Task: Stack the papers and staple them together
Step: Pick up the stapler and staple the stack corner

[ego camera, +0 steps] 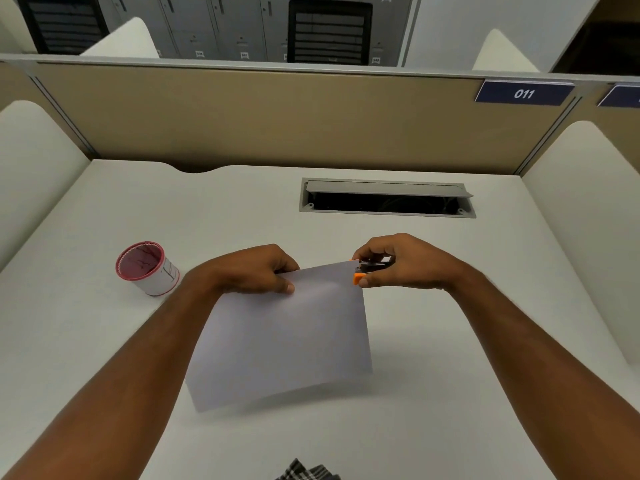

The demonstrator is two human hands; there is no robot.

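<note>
Papers held up off the bench, over its middle, tilted. Left hand pinches the top edge, thumb on the near face, fingers behind. Right hand clamps a small orange-and-black stapler onto the papers' top right corner, thumb under, fingers over. Red-rimmed cup stands near the bench's left edge, well apart from the papers.

The right hand hides most of the stapler; at six o'clock, checked fabric is cut off by the edge.
</note>
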